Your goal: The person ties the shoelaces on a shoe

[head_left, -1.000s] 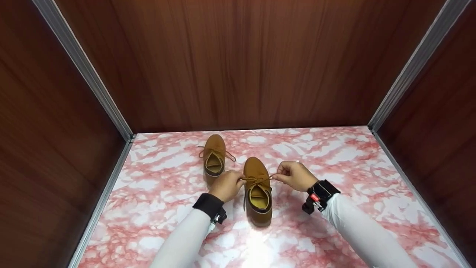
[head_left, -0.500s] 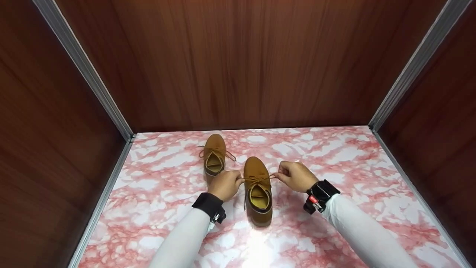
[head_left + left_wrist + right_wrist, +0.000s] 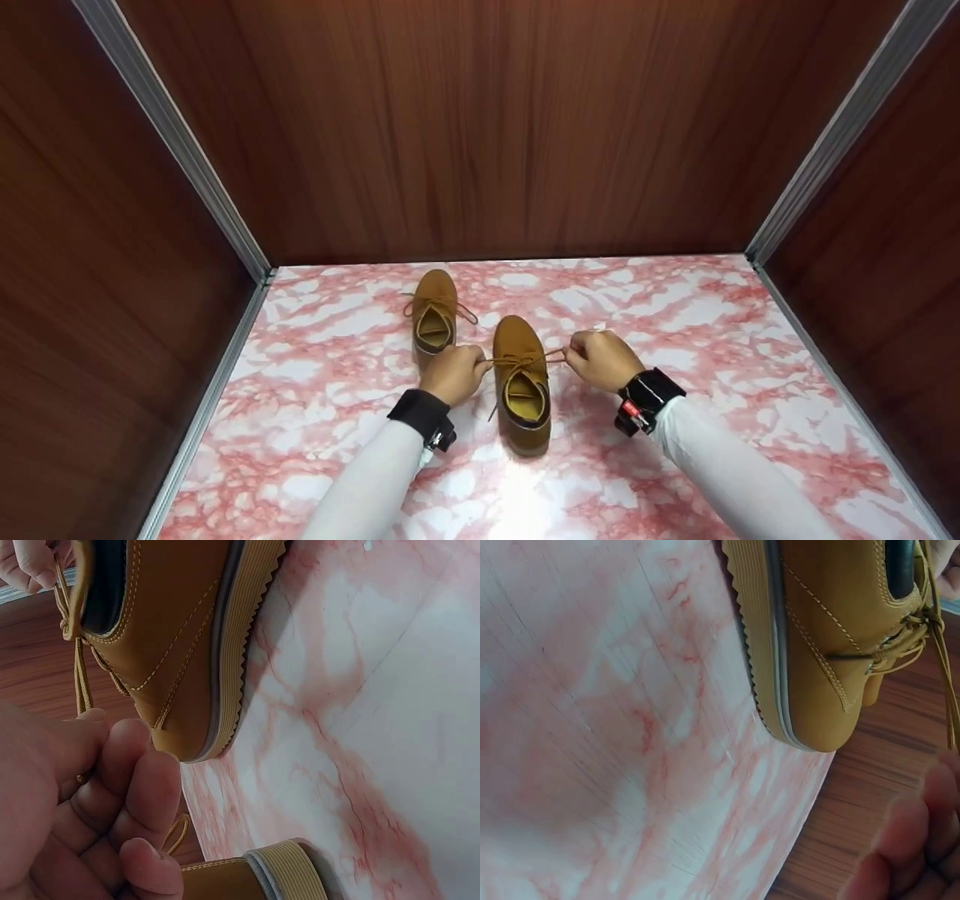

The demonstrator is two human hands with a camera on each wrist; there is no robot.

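Observation:
A tan lace-up shoe (image 3: 517, 334) stands upright in the middle of the surface, toe pointing away. Its laces cross in a knot (image 3: 69, 624) over the tongue. On the left side, my left hand (image 3: 456, 373) pinches a lace loop (image 3: 81, 679) between thumb and forefinger, its other fingers curled. Opposite it, my right hand (image 3: 606, 360) grips the other lace loop (image 3: 949, 686), drawn out to the right of the shoe. Both loops look stretched sideways from the knot. One loose lace end (image 3: 493, 412) hangs at the shoe's left side.
Behind my left hand stands a matching tan shoe (image 3: 435, 289), its laces in loops at both sides. The surface (image 3: 675, 465) has a red and white marbled pattern. Brown wood-grain panels (image 3: 480, 135) with grey metal corner strips (image 3: 172, 127) enclose it on three sides.
My right hand has moved slightly to the right and its fingers have curled in more, drawing the loop out longer. My left hand has stayed nearly in place on its loop.

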